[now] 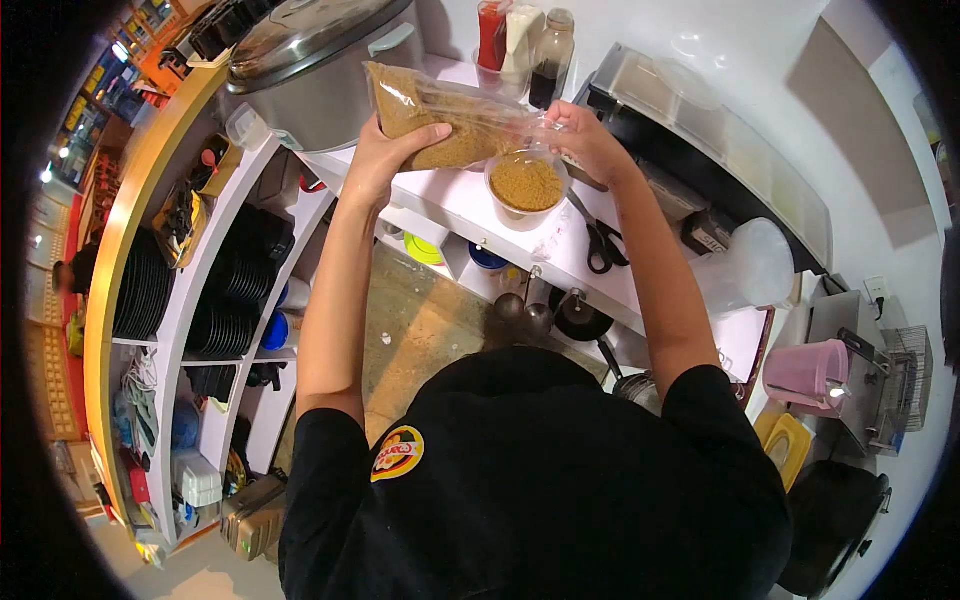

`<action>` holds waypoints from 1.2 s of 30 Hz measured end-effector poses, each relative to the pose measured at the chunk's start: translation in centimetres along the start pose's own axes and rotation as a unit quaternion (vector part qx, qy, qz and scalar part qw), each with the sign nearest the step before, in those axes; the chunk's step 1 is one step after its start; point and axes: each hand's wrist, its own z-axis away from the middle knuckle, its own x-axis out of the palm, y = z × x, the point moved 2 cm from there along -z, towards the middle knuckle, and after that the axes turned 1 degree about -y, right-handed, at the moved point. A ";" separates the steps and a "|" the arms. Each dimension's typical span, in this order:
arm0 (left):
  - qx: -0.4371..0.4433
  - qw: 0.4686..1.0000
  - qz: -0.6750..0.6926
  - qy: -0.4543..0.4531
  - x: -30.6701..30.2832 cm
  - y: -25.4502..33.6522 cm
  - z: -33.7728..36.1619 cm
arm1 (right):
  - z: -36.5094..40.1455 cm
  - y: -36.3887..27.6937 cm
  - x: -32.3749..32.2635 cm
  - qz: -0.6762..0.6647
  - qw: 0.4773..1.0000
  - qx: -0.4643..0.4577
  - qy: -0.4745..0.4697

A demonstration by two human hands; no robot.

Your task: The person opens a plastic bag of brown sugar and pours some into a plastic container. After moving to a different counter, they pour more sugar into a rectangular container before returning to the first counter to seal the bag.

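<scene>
A clear plastic bag of brown granules [425, 110] lies tilted across both hands, its mouth toward the right. My left hand [390, 155] grips the full end, thumb pressed on top. At the bag's mouth, my right hand [590, 140] pinches the plastic film. Right below that end stands a clear round tub [522, 214], filled high with the same brown granules [526, 184]. Black-handled scissors [603, 245] lie on the white counter [460, 205] just right of the tub, beside a crumpled bit of clear plastic [548, 243].
A large lidded metal cooker [325, 70] stands at the back left. Behind the bag are a red sauce bottle [492, 35] and a jar of dark liquid [552, 60]. A long lidded container [720, 140] lines the right wall. Ladles [537, 318] hang under the counter's front edge.
</scene>
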 end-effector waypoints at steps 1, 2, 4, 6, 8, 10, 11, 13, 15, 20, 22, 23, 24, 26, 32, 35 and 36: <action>-0.001 1.000 0.005 0.001 0.0 0.0 -0.1 | 0.0 -0.1 0.0 -0.006 1.000 -0.005 0.005; -0.002 1.000 0.006 0.001 0.0 0.0 -0.1 | 0.0 -0.1 0.0 -0.012 1.000 -0.009 0.010; -0.005 1.000 0.009 0.001 -0.1 -0.1 -0.2 | 0.1 -0.6 0.0 -0.011 1.000 0.006 0.004; 0.008 1.000 -0.013 0.006 -0.1 -0.3 -0.3 | 0.2 -0.6 0.0 -0.007 1.000 0.008 0.004; 0.012 0.999 -0.031 0.011 0.0 -0.3 -0.1 | 0.0 -0.3 0.3 0.001 1.000 -0.005 0.011; 0.007 0.999 -0.045 0.014 0.3 0.1 0.2 | 0.0 -0.1 0.5 -0.002 1.000 -0.023 -0.004; 0.008 0.999 -0.039 0.012 0.3 0.2 0.3 | 0.0 -0.1 0.5 -0.003 0.999 -0.033 -0.011; 0.010 1.000 -0.028 0.009 0.3 0.2 0.4 | 0.1 -0.2 0.4 -0.013 1.000 -0.015 -0.017; 0.003 1.000 -0.013 0.003 0.2 0.2 0.4 | 0.2 -0.4 0.2 -0.023 0.999 0.000 -0.023; 0.014 0.999 -0.029 -0.003 0.7 0.4 0.8 | 0.2 1.2 -1.0 -0.113 0.993 -0.023 -0.039; 0.022 0.999 -0.035 -0.012 1.0 0.0 0.6 | 0.5 1.3 -1.3 -0.100 0.994 -0.021 -0.035; 0.020 0.999 -0.030 -0.014 1.2 0.0 0.5 | 0.6 1.4 -1.5 -0.093 0.995 -0.019 -0.031; 0.019 0.999 -0.025 -0.016 1.5 0.1 0.5 | 0.9 0.9 -1.4 -0.098 0.995 -0.016 -0.030; 0.021 0.999 -0.023 -0.024 1.8 0.2 0.5 | 1.5 0.1 -1.2 -0.108 0.994 -0.008 -0.028; 0.025 0.997 -0.069 -0.039 1.8 0.6 1.0 | 1.8 0.5 -0.8 -0.089 0.996 -0.012 -0.011; 0.015 0.996 -0.075 -0.039 1.3 0.5 1.1 | 1.7 1.1 -0.7 0.003 0.999 0.010 -0.040; 0.016 0.996 -0.081 -0.034 1.1 0.5 1.1 | 1.6 1.0 -0.5 0.003 0.999 0.013 -0.045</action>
